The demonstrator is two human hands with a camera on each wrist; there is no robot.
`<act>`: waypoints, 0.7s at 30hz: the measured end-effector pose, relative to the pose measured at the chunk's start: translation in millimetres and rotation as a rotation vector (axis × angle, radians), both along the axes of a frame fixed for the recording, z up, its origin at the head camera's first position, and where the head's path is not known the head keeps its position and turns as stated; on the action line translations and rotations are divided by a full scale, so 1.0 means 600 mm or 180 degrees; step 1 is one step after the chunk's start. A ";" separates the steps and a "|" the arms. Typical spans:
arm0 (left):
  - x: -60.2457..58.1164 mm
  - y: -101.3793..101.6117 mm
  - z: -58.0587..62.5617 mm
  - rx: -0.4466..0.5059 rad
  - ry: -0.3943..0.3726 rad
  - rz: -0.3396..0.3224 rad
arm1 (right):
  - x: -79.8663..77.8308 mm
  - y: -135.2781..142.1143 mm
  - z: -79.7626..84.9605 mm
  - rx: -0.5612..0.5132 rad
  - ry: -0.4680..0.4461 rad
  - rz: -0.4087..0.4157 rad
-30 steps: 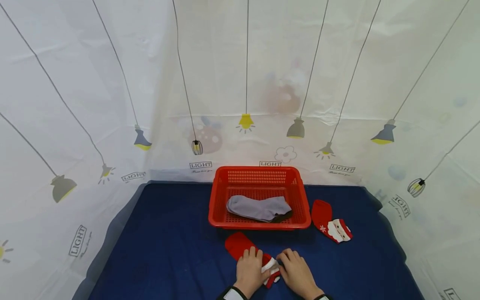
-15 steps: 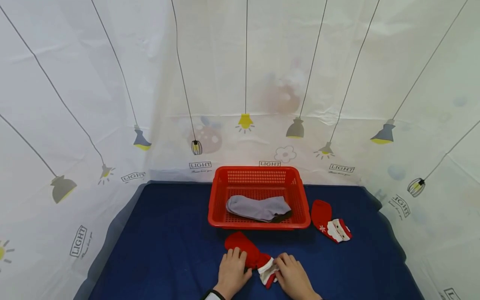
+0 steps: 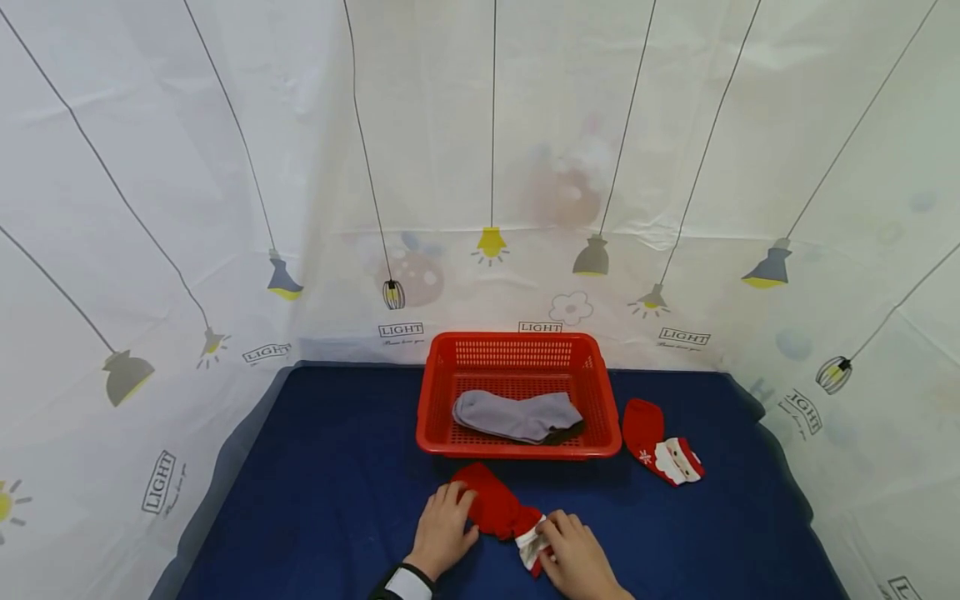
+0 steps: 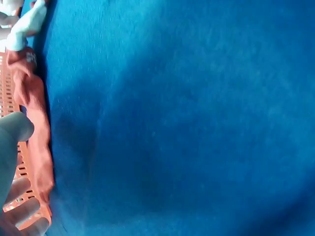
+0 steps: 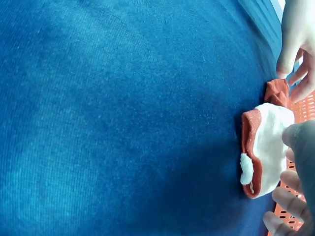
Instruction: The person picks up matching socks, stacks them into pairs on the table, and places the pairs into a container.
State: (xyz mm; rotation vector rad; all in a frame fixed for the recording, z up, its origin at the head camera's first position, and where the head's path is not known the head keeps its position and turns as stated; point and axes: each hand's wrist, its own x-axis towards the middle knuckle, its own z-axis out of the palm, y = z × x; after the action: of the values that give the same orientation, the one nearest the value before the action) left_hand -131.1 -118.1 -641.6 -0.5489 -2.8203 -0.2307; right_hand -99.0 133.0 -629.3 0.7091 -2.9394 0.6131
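Observation:
A red sock [image 3: 491, 502] with a white and red cuff [image 3: 531, 547] lies on the blue cloth in front of the basket, bunched at its middle. My left hand [image 3: 444, 529] is beside the foot end, fingers loosely bent around no object. By the cuff is my right hand [image 3: 576, 554], its fingertips right at the white fabric. The right wrist view has that thumb [image 5: 295, 135] overlapping the cuff, with the fingers spread apart. Along the left wrist view's left edge, the sock [image 4: 38, 132] stretches past my left thumb [image 4: 18, 127].
Behind the sock stands a red plastic basket [image 3: 517, 452] holding grey socks [image 3: 517, 415] with a dark part beneath. Another red sock [image 3: 643, 425] with a bearded white face lies right of the basket. A white sheet printed with lamps [image 3: 491, 243] surrounds the blue cloth [image 3: 337, 467].
My left hand has moved off the sock to the left. The right hand has shifted slightly left and down along the cuff. The sock now shows more of its red foot.

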 end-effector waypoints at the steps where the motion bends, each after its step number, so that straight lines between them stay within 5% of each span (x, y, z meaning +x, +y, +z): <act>1: -0.002 -0.001 0.000 0.0005 0.0013 0.0000 | 0.000 -0.001 0.000 0.0000 -0.0042 0.0005; 21: -0.048 -0.003 -0.003 -0.0273 -0.0437 0.0136 | -0.010 -0.016 -0.008 0.0199 -0.0349 0.0138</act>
State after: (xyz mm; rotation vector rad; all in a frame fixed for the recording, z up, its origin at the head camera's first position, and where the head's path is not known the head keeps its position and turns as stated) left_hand -159.9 -119.7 -643.6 -0.5086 -2.9834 -0.1448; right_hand -104.9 123.4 -633.9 0.7713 -3.0637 0.5839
